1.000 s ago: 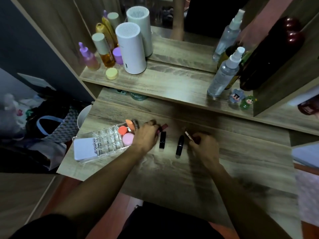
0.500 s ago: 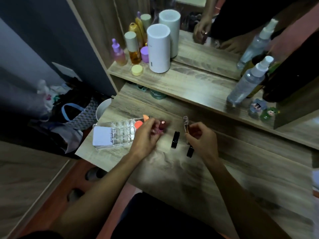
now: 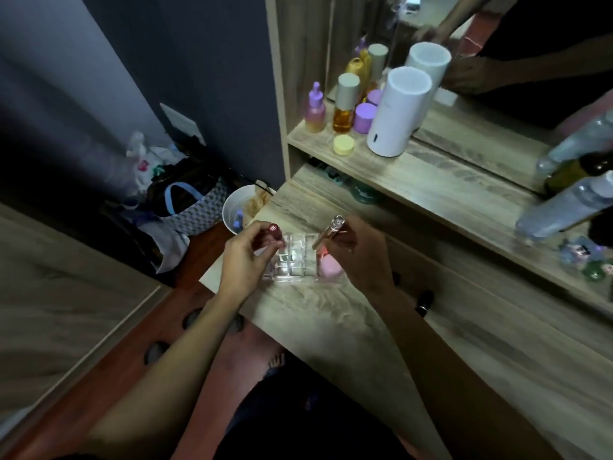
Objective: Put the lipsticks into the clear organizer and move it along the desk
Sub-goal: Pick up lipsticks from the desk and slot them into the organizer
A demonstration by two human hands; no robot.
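Note:
The clear organizer [image 3: 297,260], a gridded plastic box, sits near the left end of the wooden desk [image 3: 348,330] with a pink sponge [image 3: 329,268] in its right side. My left hand [image 3: 247,260] holds a dark red lipstick [image 3: 272,234] upright over the organizer's left cells. My right hand [image 3: 360,252] holds a slim gold-and-clear lipstick [image 3: 330,230], tilted, above the right cells. A black lipstick [image 3: 425,302] lies on the desk to the right, beyond my right wrist.
A raised shelf [image 3: 441,190] behind the desk carries a white cylinder [image 3: 396,112], small bottles and jars [image 3: 345,104], and spray bottles [image 3: 564,209]. A mirror stands behind it. Left of the desk are a white bucket [image 3: 237,207] and a bag [image 3: 190,207] on the floor.
Both hands lifted their lipsticks off the desk and carried them left, now hovering over the organizer. The view swung left; the black lipstick stays on the desk.

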